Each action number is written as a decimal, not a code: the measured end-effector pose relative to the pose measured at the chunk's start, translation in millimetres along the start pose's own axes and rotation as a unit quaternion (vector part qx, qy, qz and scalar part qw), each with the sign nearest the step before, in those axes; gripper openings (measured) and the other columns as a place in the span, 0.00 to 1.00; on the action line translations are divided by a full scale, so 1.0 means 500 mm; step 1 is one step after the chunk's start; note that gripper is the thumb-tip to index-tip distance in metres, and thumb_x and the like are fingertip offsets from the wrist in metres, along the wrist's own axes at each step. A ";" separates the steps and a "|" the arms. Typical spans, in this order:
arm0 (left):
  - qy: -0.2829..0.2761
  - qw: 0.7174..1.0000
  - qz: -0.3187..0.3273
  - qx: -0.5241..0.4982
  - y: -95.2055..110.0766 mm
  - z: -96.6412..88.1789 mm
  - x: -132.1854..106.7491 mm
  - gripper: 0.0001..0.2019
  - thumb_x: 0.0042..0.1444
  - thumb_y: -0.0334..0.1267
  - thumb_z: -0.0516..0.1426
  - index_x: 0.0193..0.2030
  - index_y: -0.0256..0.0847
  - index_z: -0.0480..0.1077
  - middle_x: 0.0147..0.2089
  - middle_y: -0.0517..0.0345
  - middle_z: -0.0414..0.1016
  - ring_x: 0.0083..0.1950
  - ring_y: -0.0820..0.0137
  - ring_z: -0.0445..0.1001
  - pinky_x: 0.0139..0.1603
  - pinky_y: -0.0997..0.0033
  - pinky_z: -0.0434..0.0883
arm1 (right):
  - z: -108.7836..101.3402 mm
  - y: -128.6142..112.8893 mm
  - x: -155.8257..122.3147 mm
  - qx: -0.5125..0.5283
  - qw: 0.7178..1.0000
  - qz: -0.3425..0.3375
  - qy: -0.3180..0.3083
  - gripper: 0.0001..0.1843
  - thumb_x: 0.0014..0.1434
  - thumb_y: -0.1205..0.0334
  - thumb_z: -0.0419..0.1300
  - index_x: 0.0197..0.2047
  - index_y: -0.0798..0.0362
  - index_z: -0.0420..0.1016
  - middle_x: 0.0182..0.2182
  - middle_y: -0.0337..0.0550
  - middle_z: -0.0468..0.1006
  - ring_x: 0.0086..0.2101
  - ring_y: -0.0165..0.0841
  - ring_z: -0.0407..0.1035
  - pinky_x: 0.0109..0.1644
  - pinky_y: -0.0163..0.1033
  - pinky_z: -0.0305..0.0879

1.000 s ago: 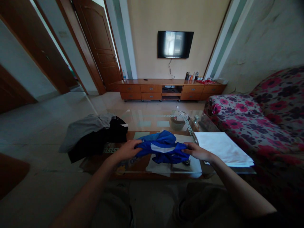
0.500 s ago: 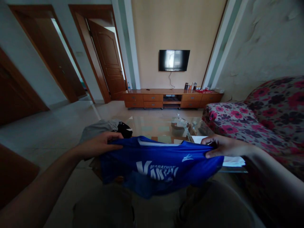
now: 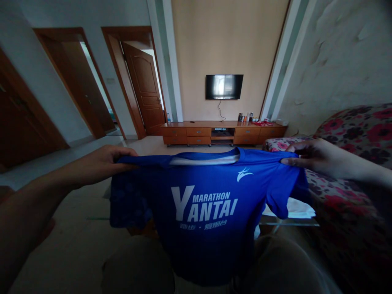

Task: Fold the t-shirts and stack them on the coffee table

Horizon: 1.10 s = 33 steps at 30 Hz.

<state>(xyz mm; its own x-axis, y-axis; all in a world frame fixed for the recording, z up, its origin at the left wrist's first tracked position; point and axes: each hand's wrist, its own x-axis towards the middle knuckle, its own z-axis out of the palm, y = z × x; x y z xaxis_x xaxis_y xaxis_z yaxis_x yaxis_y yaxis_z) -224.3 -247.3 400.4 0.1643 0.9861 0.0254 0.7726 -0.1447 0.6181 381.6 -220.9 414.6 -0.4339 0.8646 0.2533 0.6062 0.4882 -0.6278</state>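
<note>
A blue T-shirt (image 3: 211,183) with white "Marathon Yantai" lettering hangs stretched between my hands, its printed front facing me. My left hand (image 3: 118,161) is closed on the shoulder at the left, thumb below and fingers above. At the other shoulder, my right hand (image 3: 301,154) pinches the fabric between thumb and fingers. The white inside of the collar shows along the top edge. The shirt's lower part hangs down between my knees (image 3: 137,265). It hides most of the glass table behind it.
White papers or cloth (image 3: 294,209) lie on the glass table (image 3: 294,223) at the right. A flowered sofa (image 3: 343,179) stands to the right. Across the room are a low wooden cabinet (image 3: 199,131) with bottles on top and a wall-mounted television (image 3: 224,87).
Both hands have risen and moved farther apart, lifting the T-shirt. It has unfurled downward, so its whole print now shows and it covers the things on the table.
</note>
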 end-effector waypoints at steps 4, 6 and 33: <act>-0.008 0.992 -0.038 -0.121 -0.024 -0.006 -0.010 0.18 0.45 0.50 0.67 0.40 0.44 0.74 0.34 0.61 0.78 0.31 0.70 0.75 0.30 0.73 0.73 | -0.015 0.013 -0.006 -0.024 0.999 -0.038 0.008 0.13 0.61 0.49 0.68 0.35 0.49 0.80 0.32 0.44 0.79 0.33 0.34 0.73 0.40 0.40 0.71; -0.017 0.984 -0.052 -0.167 -0.037 -0.008 -0.013 0.19 0.44 0.51 0.67 0.40 0.44 0.74 0.34 0.60 0.78 0.31 0.69 0.75 0.29 0.72 0.73 | -0.022 0.025 -0.009 -0.007 0.999 -0.036 0.013 0.11 0.60 0.50 0.69 0.34 0.49 0.81 0.32 0.43 0.80 0.33 0.34 0.73 0.41 0.41 0.73; 0.163 0.985 -0.038 0.047 -0.131 0.072 0.191 0.26 0.61 0.59 0.55 0.51 0.39 0.77 0.41 0.59 0.83 0.39 0.66 0.77 0.42 0.69 0.73 | 0.063 0.178 0.134 0.130 0.982 0.049 0.130 0.23 0.55 0.41 0.70 0.37 0.51 0.72 0.36 0.45 0.81 0.37 0.35 0.77 0.45 0.41 0.77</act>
<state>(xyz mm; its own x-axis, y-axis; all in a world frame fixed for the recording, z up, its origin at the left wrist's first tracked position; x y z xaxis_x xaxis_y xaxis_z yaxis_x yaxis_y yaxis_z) -237.3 -146.5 334.0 -0.0900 0.9661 0.2421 0.8306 -0.0613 0.5535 385.5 -123.4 352.4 -0.1760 0.9238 0.3399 0.4316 0.3828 -0.8168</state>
